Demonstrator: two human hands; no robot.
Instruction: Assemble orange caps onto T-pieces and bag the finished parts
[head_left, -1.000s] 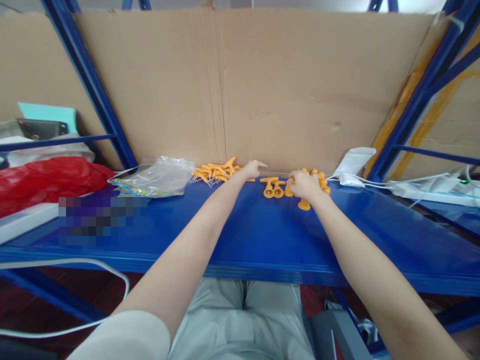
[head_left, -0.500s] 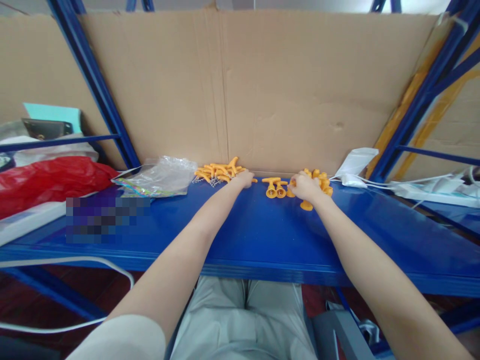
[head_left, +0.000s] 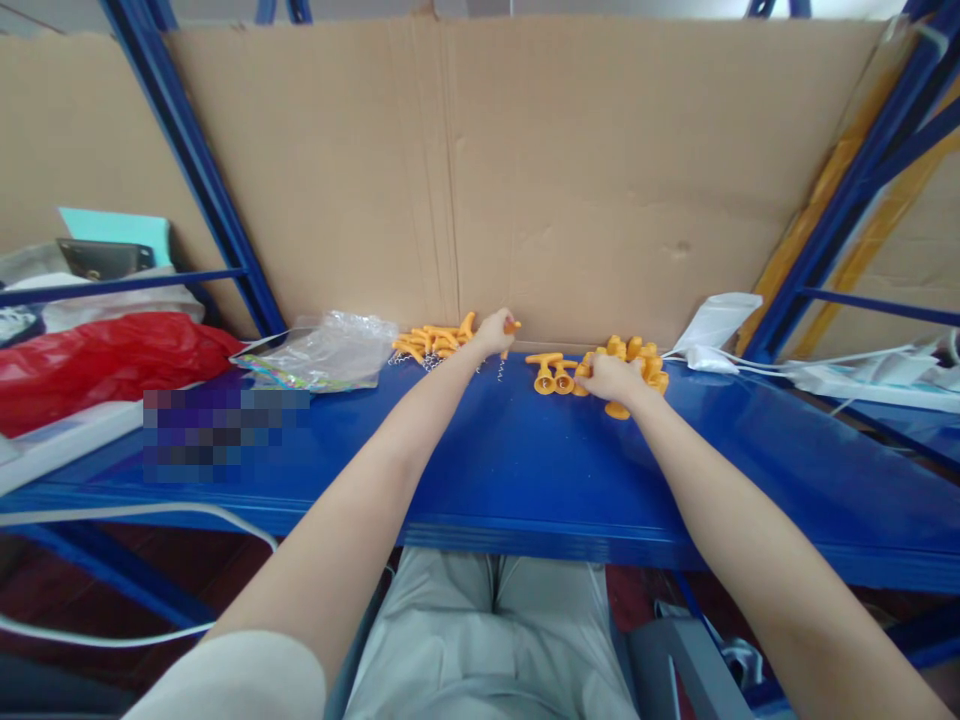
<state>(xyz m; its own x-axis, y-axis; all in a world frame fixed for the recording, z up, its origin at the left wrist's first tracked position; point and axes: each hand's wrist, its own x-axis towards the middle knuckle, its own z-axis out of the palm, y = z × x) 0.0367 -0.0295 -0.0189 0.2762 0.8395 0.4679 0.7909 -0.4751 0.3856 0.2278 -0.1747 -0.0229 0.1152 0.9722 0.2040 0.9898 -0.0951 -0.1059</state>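
My left hand [head_left: 493,333] is closed around the orange handle of a corkscrew [head_left: 512,326], lifted a little above the shelf with its metal spiral hanging down. Left of it lies a pile of similar orange corkscrews [head_left: 431,340], their spirals pointing toward me. My right hand [head_left: 613,378] has its fingers curled over an orange funnel-shaped piece [head_left: 582,384], partly hidden by them. Two more orange funnel-shaped pieces with crossbars [head_left: 553,380] lie to its left, open ends facing me. Behind and right of that hand is a cluster of upright orange pieces [head_left: 646,358].
A blue metal shelf [head_left: 510,470] serves as the work surface, backed by cardboard [head_left: 562,180]. Clear plastic bags [head_left: 337,350] and a red bag [head_left: 120,350] lie at left. White cables [head_left: 757,368] and a white packet [head_left: 721,322] are at right.
My left hand has moved slightly right and up from the pile, now with a corkscrew lifted in it. My right hand has stayed at the funnel-shaped pieces.
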